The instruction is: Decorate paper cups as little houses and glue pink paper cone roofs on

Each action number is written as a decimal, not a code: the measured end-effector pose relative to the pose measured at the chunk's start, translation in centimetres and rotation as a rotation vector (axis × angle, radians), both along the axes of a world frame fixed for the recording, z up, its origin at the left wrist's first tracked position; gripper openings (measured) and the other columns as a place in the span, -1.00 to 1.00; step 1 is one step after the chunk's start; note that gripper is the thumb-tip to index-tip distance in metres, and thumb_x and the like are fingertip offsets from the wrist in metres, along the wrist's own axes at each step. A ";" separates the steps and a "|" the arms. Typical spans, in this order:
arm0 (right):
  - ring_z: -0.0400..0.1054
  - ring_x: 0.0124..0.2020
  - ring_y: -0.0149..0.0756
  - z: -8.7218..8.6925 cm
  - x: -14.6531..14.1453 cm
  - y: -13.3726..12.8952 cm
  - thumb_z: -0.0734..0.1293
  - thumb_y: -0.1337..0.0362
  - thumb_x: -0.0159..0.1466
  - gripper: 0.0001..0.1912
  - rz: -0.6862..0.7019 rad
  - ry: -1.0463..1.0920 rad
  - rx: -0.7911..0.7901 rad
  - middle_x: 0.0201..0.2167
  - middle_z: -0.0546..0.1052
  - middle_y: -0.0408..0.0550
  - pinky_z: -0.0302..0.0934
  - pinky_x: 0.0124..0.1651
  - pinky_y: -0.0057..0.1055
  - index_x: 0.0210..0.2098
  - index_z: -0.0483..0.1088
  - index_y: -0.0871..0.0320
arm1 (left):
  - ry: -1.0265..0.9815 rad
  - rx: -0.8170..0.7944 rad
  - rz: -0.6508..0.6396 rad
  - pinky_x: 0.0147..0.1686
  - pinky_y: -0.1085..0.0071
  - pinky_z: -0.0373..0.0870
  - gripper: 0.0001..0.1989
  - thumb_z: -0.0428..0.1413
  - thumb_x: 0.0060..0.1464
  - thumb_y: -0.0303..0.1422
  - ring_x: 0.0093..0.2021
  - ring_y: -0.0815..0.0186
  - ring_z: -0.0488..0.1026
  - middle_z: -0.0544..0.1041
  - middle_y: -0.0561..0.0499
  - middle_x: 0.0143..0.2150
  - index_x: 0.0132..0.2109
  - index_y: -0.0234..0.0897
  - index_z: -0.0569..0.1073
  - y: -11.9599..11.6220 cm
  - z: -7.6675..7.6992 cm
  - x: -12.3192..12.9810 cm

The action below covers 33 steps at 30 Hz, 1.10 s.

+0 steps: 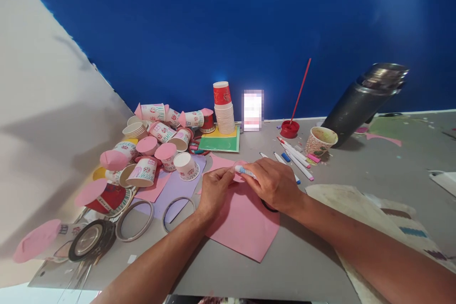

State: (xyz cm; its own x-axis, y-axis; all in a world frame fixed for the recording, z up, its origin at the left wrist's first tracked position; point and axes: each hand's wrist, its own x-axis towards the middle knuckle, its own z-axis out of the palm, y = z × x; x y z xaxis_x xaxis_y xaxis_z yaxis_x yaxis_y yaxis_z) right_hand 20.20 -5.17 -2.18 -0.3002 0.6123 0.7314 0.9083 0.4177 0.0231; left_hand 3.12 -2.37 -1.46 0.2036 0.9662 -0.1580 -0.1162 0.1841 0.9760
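- a white tube with blue print (pixel 245 171) is gripped by the right hand (pixel 280 187), fingers closed snugly round it; it's being held above the pink paper (pixel 245 228), mid-bench, front edge side
- the left hand (pixel 216 190) is brought right up to the tube's tip, fingers pinched together; what's caught between them, if anything, can't be told from here
- the pink paper is laid flat under both hands, one corner pointed at the front edge of the bench (pixel 285 266)
- loose markers (pixel 297 159) are scattered just beyond the right hand; a patterned cup (pixel 320 141) and a dark flask (pixel 359 104) are parked past them, toward the back edge
- a red pot (pixel 289 129) and a cup stack (pixel 223 116) are set near the back edge too; the stack is stood on a green-and-yellow sheet (pixel 219 144)
- pink-topped cups (pixel 144 171) are heaped along the left edge; a black tape roll (pixel 107 235) is left near the front left corner
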 end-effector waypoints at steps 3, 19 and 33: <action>0.42 -0.45 -0.29 -0.1 -0.1 0.0 0.33 0.22 0.44 -0.82 -0.029 0.066 0.004 -0.49 0.59 -0.12 0.04 -0.35 -0.30 -0.22 0.54 0.15 | 0.075 0.047 -0.012 -0.23 0.36 0.47 -0.73 0.29 0.02 -0.20 -0.31 0.23 0.50 0.56 -0.03 -0.43 -0.49 -0.31 0.59 0.0 0.0 0.0; 0.39 -0.38 -0.25 -0.2 0.2 0.4 0.32 0.23 0.42 -0.81 -0.007 0.113 -0.099 -0.47 0.54 -0.05 0.01 -0.34 -0.31 -0.27 0.54 0.14 | 0.081 0.009 -0.057 -0.49 0.46 0.12 -0.69 0.27 -0.05 -0.22 -0.50 0.40 0.23 0.34 0.09 -0.57 -0.57 -0.30 0.40 0.8 -0.8 -0.2; 0.27 -0.43 -0.45 1.4 1.2 1.9 0.62 -0.03 0.02 -0.52 0.482 1.627 -1.002 -0.38 0.55 -0.10 0.03 -0.51 -0.55 -0.23 0.53 0.15 | 0.197 0.193 0.001 -0.17 0.34 0.41 -0.67 0.31 -0.06 -0.36 -0.16 0.17 0.54 0.65 -0.11 -0.05 -0.07 -0.21 0.66 1.1 0.7 -1.1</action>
